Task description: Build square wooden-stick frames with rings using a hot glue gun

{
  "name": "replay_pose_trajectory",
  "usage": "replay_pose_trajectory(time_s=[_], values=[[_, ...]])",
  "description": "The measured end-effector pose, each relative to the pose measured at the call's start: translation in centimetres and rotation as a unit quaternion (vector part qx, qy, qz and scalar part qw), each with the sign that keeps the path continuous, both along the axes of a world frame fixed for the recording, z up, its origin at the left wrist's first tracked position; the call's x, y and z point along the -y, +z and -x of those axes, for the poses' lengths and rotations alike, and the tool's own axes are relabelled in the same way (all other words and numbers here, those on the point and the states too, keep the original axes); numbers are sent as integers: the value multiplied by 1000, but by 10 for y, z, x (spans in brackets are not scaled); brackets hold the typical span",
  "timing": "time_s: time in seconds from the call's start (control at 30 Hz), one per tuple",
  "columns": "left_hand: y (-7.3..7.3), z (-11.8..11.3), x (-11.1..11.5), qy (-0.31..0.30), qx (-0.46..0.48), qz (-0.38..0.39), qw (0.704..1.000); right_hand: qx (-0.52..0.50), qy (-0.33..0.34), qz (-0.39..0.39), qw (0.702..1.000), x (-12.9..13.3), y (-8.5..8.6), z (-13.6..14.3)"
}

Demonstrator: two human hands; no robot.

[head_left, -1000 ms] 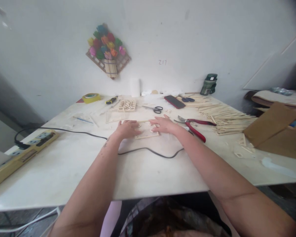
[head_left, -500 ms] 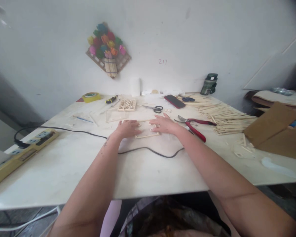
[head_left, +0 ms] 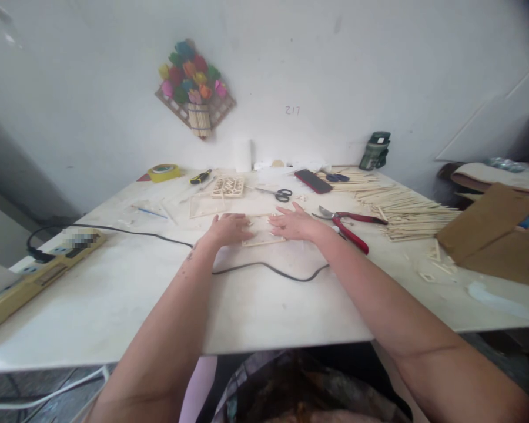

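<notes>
A small rectangular frame of thin wooden sticks [head_left: 264, 242] lies on the table between my hands; its left and right sides are largely covered. My left hand [head_left: 230, 229] rests palm down over the frame's left side, its fingers stretched out toward the middle. On the opposite side, my right hand [head_left: 294, 224] lies flat with spread fingers, its fingertips touching the frame. Small pale bits near the fingertips are too small to make out. Behind the frame sits a finished-looking stick lattice [head_left: 228, 186]. Black-handled scissors [head_left: 283, 194] lie just beyond my right hand.
Red-handled pruning shears [head_left: 355, 229] lie right of my right hand. A black cable [head_left: 268, 265] crosses the table before the frame, near a power strip [head_left: 48, 273]. Many loose sticks [head_left: 417, 211], a phone [head_left: 312, 181] and a cardboard box [head_left: 494, 235] occupy the right side.
Both hands stay almost in place on the stick frame. The fingers of my right hand have shifted very slightly; the view has moved a touch.
</notes>
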State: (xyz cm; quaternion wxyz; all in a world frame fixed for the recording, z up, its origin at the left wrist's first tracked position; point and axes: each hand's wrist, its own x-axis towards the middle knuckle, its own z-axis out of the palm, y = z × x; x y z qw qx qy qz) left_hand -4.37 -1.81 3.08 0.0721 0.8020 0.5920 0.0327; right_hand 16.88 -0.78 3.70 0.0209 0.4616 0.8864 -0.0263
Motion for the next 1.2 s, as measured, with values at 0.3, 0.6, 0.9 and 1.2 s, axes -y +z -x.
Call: replay_pose_trajectory(time_s=[0.3,0.6,0.9,1.2], values=[[1,-2,1,3,-8,-1,1000,1,-7,5,1000,-3,-5,1],[3,-1,3,6,-10,-5,1000,-72,-38,26,996,1,0,8],[-9,7,-5,-20,-15,-38,999,-131,-51,-50,989,-10,-4,4],[-24,17,-17,-58,6,-82,995,-244,-189,-151,939,-7,14,-19]])
